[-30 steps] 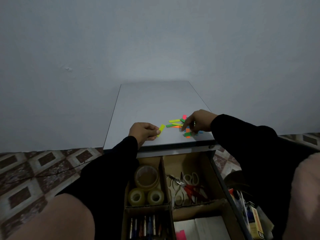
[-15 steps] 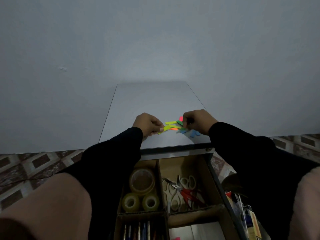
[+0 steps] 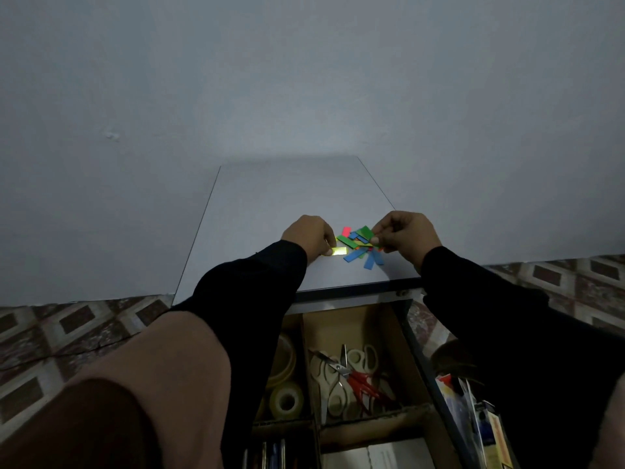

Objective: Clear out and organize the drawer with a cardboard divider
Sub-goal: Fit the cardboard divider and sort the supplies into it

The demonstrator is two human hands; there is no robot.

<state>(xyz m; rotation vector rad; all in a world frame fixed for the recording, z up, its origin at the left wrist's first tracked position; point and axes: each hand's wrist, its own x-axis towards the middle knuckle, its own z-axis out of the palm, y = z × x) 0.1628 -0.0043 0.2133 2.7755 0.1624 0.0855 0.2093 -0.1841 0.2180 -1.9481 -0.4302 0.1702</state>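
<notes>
White desktop (image 3: 270, 211), two hands pinching coloured tabs (image 3: 360, 243), two tape rolls (image 3: 285, 384)

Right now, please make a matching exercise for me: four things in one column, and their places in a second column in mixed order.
Things:
1. scissors
2. tape rolls
3. yellow strip
4. pens

Places:
A. on the white desk top, held at one end by the left hand
B. near-left compartment of the cardboard divider
C. far-right compartment of the drawer
D. far-left compartment of the drawer

Pairs: 1-C, 2-D, 3-A, 4-B
</notes>
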